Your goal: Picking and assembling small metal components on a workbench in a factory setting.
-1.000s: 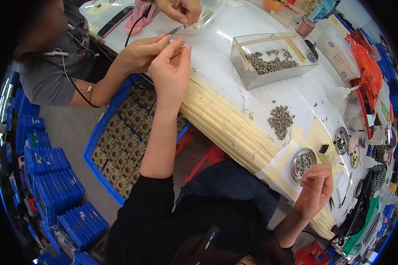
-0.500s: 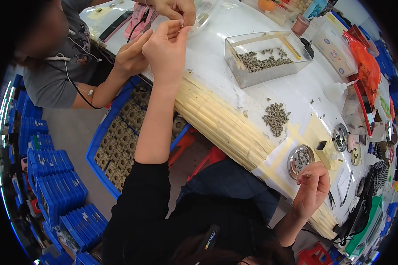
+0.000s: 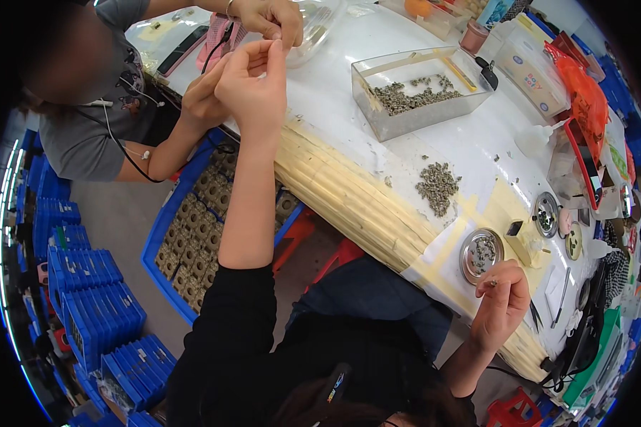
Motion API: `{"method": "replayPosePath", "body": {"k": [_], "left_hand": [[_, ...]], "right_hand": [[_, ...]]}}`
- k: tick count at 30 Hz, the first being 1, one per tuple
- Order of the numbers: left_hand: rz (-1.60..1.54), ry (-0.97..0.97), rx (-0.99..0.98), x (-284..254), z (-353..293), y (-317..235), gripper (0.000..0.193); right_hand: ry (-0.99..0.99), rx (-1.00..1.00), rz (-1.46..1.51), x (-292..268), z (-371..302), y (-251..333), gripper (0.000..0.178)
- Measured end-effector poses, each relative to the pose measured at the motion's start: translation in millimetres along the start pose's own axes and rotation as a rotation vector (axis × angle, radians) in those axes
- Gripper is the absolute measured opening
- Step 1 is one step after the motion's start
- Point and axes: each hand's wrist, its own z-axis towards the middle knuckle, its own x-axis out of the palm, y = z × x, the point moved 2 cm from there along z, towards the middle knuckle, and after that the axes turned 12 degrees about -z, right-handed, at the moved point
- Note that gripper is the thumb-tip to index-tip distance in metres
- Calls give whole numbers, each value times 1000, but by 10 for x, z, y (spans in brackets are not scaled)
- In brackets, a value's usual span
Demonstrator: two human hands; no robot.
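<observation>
My left hand [image 3: 253, 92] reaches out at the upper left, thumb and fingers pinched close to the fingertips of a co-worker's hand [image 3: 274, 20]. Whatever lies between those fingertips is too small to make out. The co-worker's other hand [image 3: 205, 96] is partly behind mine. At the lower right, over the table's edge, my right hand [image 3: 504, 306] pinches a small metal piece [image 3: 491, 283] between thumb and forefinger. Just beyond it stands a round metal dish [image 3: 470, 274] with small bits inside. A loose pile of small metal pieces [image 3: 438, 186] lies on the white table [image 3: 320, 121].
A clear rectangular box [image 3: 406, 128] holds more metal pieces. A blue crate [image 3: 149, 260] with patterned blocks stands below the table's padded edge [image 3: 356, 196]. Tweezers [image 3: 535, 315], a second round dish [image 3: 546, 213], a white squeeze bottle [image 3: 534, 139] and a red bag [image 3: 584, 99] crowd the right.
My left hand has shifted slightly left and down, as have the co-worker's hands. The table's contents sit a little further left in view. My right hand keeps its pinch.
</observation>
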Motion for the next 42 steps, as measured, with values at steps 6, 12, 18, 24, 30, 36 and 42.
{"method": "replayPosePath", "body": {"k": [6,12,18,24,30,36,42], "left_hand": [[-1081,35,-921,35,-794,-544,17],[-1179,124,-1181,29,-1206,-753,22],[-1117,203,-1231,11,-1209,-758,27],[-1088,184,-1213,-28,-1193,-793,26],[-1145,211,-1231,-79,-1144,-796,28],[-1158,243,-1239,-95,-1163,-828,28],[-1245,255,-1313,-87,-1197,-838,28]], "right_hand": [[-44,23,-18,-95,-30,-61,17],[-29,28,-23,-110,-19,-11,17],[-45,33,-26,-137,-39,-50,17],[-36,35,-31,-113,-25,-44,18],[-32,38,-26,-102,-32,-71,18],[-10,43,-14,-61,-38,-65,18],[31,15,-77,22,-9,-21,16]]}}
